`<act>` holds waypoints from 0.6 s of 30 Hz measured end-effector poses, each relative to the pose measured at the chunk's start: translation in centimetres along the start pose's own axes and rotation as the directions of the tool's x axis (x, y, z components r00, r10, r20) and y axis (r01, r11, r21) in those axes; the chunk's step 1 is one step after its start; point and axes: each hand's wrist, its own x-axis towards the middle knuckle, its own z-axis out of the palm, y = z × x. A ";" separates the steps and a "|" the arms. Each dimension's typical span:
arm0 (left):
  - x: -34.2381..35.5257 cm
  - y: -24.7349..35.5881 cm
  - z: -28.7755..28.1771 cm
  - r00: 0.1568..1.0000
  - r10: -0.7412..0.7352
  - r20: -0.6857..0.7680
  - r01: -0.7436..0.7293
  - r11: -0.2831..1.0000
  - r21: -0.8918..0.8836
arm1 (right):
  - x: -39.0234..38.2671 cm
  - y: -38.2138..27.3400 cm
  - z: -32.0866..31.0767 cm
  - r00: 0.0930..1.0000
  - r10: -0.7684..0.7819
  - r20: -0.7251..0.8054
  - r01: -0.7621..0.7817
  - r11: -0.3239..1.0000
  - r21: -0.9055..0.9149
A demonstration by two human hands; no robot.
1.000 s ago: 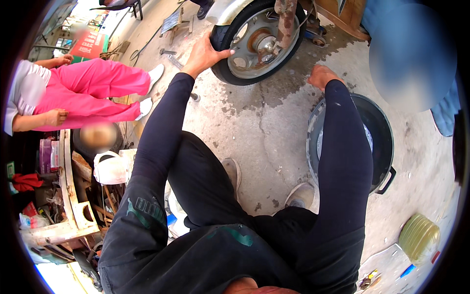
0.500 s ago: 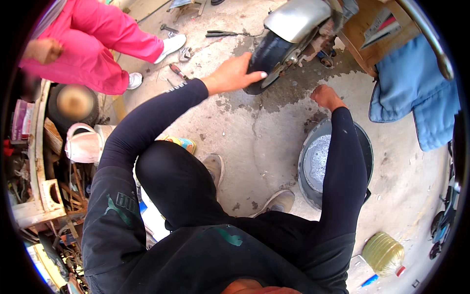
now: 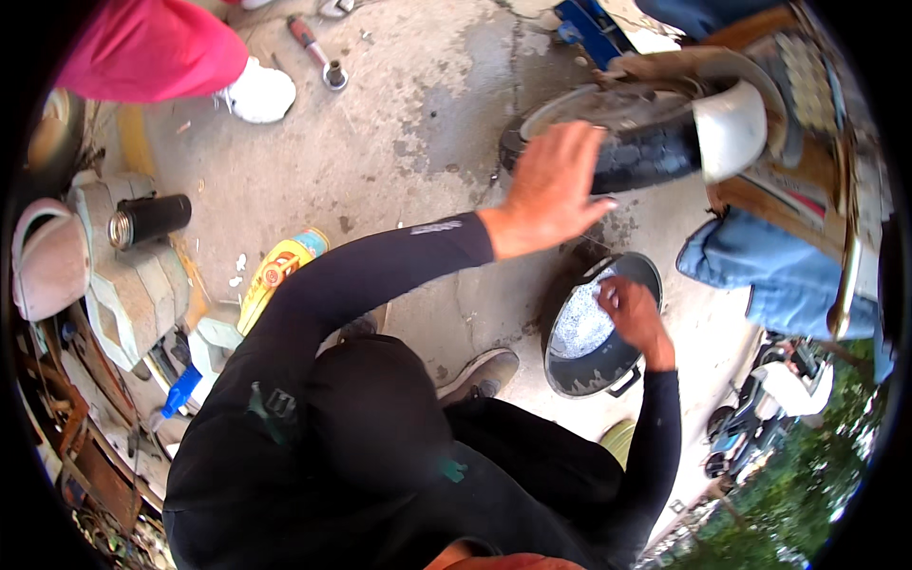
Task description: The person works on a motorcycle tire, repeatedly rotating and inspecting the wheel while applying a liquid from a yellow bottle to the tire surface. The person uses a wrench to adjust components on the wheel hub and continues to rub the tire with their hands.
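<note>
My left hand (image 3: 556,190) lies with fingers stretched out and thumb apart over the black tyre (image 3: 651,157) of a motorcycle wheel. Whether the palm presses on the rubber is hard to tell. A pale metal mudguard (image 3: 730,131) covers part of that tyre. My right hand (image 3: 635,323) hangs over a round grey tub (image 3: 591,380) of foamy water (image 3: 581,328). Its fingers are curled in; anything inside them is hidden.
A ratchet (image 3: 318,57) lies near a person's white shoe (image 3: 261,92). Left of me are a black bottle (image 3: 157,218) on concrete blocks (image 3: 119,299) and a yellow container (image 3: 271,285). Blue cloth (image 3: 741,261) hangs at right; a yellowish jug (image 3: 619,439) stands behind my right arm.
My view has swung to the right. My right hand has dropped from beyond the tub's rim to over the foamy water. My left hand stays by the tyre, its fingers turned further along it.
</note>
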 end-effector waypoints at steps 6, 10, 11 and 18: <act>3.5 1.4 1.0 0.995 0.076 -0.058 -0.074 0.997 0.026 | -5.7 -6.0 0.2 0.984 0.022 0.179 0.000 0.992 -0.122; 2.5 -0.4 1.9 0.990 0.108 -0.086 -0.107 0.994 0.012 | -4.3 -10.2 -1.3 0.980 0.024 0.198 0.002 0.992 -0.127; 1.2 -1.6 2.2 0.988 0.114 -0.104 -0.115 0.993 -0.007 | -3.8 -10.8 -1.6 0.983 0.006 0.181 0.018 0.991 -0.134; -9.0 -13.8 2.0 0.953 -0.298 0.059 0.304 0.936 -0.176 | -1.2 -11.0 -2.0 0.989 0.004 0.151 0.014 0.992 -0.124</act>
